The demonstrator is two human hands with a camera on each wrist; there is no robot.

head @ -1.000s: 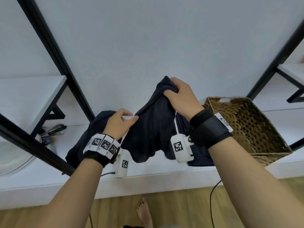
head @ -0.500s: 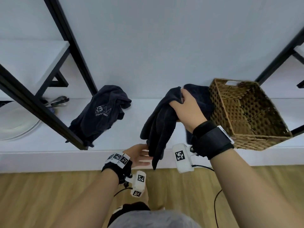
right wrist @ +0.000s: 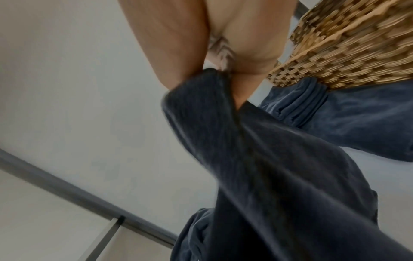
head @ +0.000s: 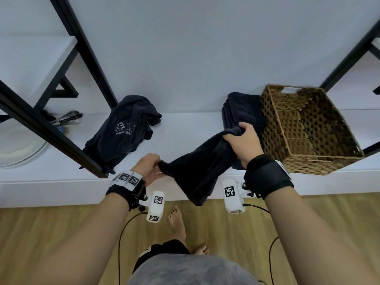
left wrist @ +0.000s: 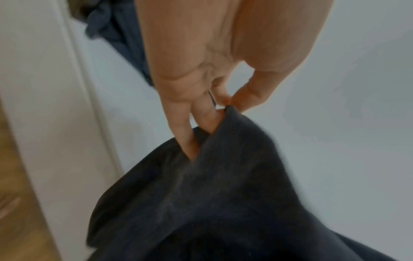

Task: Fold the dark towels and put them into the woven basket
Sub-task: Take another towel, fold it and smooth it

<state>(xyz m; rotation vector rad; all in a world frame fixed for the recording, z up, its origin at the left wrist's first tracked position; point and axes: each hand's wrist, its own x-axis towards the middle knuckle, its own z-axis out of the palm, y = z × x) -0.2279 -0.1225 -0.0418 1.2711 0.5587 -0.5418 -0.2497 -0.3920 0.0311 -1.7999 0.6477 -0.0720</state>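
Observation:
A dark towel (head: 202,167) hangs stretched between my two hands above the white shelf's front edge. My left hand (head: 151,168) pinches its left corner (left wrist: 232,113) between thumb and fingers. My right hand (head: 241,138) grips the other end (right wrist: 201,98), bunched in the fist. A second dark towel (head: 243,109) lies folded against the left side of the woven basket (head: 308,128), which stands on the shelf at the right with nothing visible in it. A third dark cloth (head: 123,128) with white lettering lies crumpled on the shelf to the left.
Black shelf-frame bars (head: 51,128) cross the left side, and another black frame bar (head: 349,52) runs at the right. A white plate (head: 18,149) and metal tongs (head: 67,118) sit at far left. Below are wooden floor (head: 51,233), cables and my bare feet (head: 177,221).
My left hand has risen from the towel's hanging lower end and now pinches a corner, pulling it out to the left. My right hand has lowered slightly, so the towel spreads between both hands.

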